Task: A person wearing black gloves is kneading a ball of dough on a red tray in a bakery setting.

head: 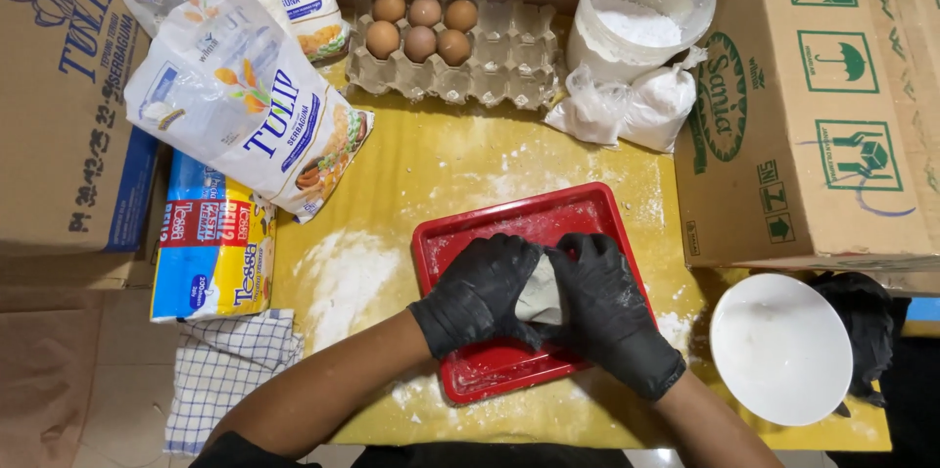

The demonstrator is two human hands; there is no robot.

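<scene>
Both hands wear black gloves and meet over a red tray (587,209) near the front edge of the yellow counter (441,160). The left hand (480,294) and the right hand (605,304) are curled around a pale lump of dough (540,294), pressing it from both sides; the dough sits between the palms, above the middle of the tray. Flour is smeared on the tray and on the counter around it.

Just right of the tray stands a white bowl (780,348), with a crumpled black glove (867,326) touching its far side. At the left front corner lies a checked cloth (225,370), and beyond it a flat yellow and blue packet (211,253).

Farther back, a white flour bag (245,111) leans across the left side. Behind the tray are a grey egg carton (490,57) holding six brown eggs (421,25), two small clear bags of white powder (627,106), and a white tub (641,8) of powder. A large cardboard box (813,106) stands to the right.
</scene>
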